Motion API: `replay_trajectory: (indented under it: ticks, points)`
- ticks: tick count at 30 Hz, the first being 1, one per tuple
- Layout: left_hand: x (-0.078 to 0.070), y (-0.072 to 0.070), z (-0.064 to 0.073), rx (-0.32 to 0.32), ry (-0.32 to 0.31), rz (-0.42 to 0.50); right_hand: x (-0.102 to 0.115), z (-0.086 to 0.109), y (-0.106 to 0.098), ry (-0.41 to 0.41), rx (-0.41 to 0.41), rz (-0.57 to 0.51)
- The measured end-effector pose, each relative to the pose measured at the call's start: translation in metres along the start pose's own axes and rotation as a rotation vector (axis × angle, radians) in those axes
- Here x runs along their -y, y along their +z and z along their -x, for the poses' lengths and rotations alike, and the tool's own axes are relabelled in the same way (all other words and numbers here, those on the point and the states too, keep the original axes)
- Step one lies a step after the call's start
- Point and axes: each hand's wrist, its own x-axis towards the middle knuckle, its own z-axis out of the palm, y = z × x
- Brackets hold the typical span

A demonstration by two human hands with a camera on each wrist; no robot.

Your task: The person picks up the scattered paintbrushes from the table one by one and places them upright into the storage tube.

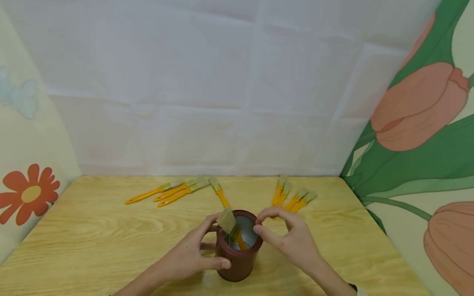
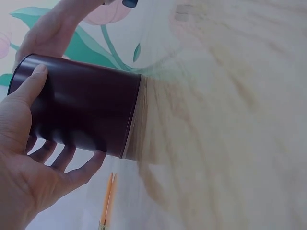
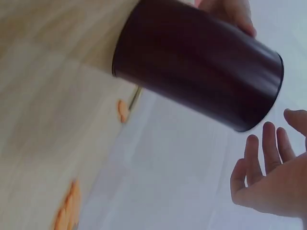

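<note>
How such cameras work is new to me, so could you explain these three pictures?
No machine here: these are a person's bare hands. The wide picture comes from a camera worn on the head; the others come from one on each wrist. On the wooden table is a dark red can, gripped by the left hand. One brush leans inside it, bristles up. The right hand is near the top of the can, seemingly holding nothing. More brushes lie behind the can, to both sides.
</note>
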Motion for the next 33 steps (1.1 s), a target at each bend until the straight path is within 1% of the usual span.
replay_trajectory:
  ticks: [2,5,8,13,15,18,20,24,27,30,33]
  points:
    - [0.0,0.0,0.0,-0.004,0.003,0.002,0.0,-0.004,-0.01,-0.005,-0.018,0.005]
    - [-0.001,0.0,0.0,-0.017,-0.008,-0.009,-0.004,-0.012,-0.024,-0.028,-0.047,-0.005]
    - [0.0,0.0,0.001,-0.025,-0.012,-0.025,-0.009,-0.019,-0.04,0.005,-0.083,-0.028]
    - [0.002,0.0,0.0,-0.029,0.001,-0.054,-0.024,-0.027,-0.064,0.178,-0.139,-0.076]
    - [0.004,0.0,0.0,-0.018,0.009,-0.066,-0.036,-0.029,-0.072,0.237,-0.167,-0.089]
    - [0.006,0.001,0.0,0.014,0.016,-0.075,-0.06,-0.031,-0.082,0.312,-0.214,-0.068]
    - [0.006,0.0,0.002,0.031,0.008,-0.075,-0.078,-0.031,-0.089,0.373,-0.234,-0.055]
    - [0.006,-0.001,0.002,0.031,-0.009,-0.081,-0.107,-0.029,-0.103,0.514,-0.234,0.012]
    - [0.006,-0.001,0.002,0.028,-0.013,-0.081,-0.121,-0.026,-0.112,0.595,-0.221,0.075]
    - [0.006,0.0,0.002,0.031,-0.001,-0.078,-0.13,-0.024,-0.119,0.644,-0.201,0.133]
    - [0.006,0.001,0.003,0.032,0.011,-0.074,-0.136,-0.026,-0.122,0.675,-0.144,0.2]
